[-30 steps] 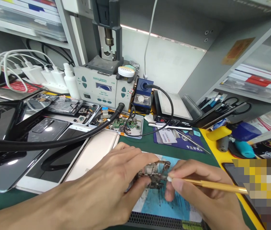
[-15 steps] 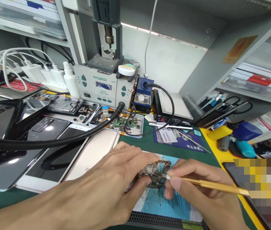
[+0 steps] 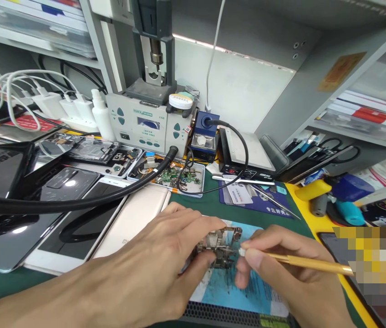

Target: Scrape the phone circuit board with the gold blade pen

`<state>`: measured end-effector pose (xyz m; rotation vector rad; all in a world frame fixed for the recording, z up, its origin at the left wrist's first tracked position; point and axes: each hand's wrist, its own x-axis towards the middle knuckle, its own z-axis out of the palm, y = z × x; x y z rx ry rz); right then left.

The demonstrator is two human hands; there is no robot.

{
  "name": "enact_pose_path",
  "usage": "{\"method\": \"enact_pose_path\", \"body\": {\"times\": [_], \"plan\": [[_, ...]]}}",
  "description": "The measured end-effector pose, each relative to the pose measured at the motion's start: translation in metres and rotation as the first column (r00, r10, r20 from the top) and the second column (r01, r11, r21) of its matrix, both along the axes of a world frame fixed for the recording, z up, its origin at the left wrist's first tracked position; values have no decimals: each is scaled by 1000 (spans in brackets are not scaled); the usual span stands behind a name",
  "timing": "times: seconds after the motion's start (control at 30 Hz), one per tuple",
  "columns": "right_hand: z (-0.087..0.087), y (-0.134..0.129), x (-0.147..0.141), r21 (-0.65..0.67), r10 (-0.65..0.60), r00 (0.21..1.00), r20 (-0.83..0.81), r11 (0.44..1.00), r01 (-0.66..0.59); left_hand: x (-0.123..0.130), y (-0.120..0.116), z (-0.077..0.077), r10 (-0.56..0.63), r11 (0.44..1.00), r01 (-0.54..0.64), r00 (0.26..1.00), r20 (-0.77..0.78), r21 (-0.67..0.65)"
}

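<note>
Grey shelving (image 3: pixel 319 77) over a white back wall (image 3: pixel 244 86), lit from above

A small bare circuit board (image 3: pixel 219 248), silvery shields and brown edges, sits tilted at lower centre. A slim gold-handled tool (image 3: pixel 302 262) lies nearly level, its white tip touching the board's right edge.

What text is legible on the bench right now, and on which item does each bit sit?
"QUICK" and "LEAD FREE": front panel of the grey rework station, around its small display.
Chinese characters, too blurred to read fully: lower edge of the purple mat.
White card print: too small.
Gold sticker on the shelf wall: unreadable.
</note>
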<state>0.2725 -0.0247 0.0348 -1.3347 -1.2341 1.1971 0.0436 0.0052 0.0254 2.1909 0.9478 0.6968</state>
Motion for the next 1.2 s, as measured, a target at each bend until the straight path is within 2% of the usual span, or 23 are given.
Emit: {"method": "enact_pose_path", "body": {"times": [0.3,0.57,0.9,1.2], "plan": [[4,4,-4,-53,-14,999,33,998,15,4,3,3,0,997,-1,1000,-16,-79],[5,6,-4,-75,-3,996,90,997,10,3,4,0,-18,1000,18,999,48,-13],[4,9,-1,-108,46,998,33,993,-43,2,2,5,-39,995,39,999,0,-94],[2,9,1,-126,72,997,1,989,-71,4,5,7,-50,998,53,996,68,-40]]}}
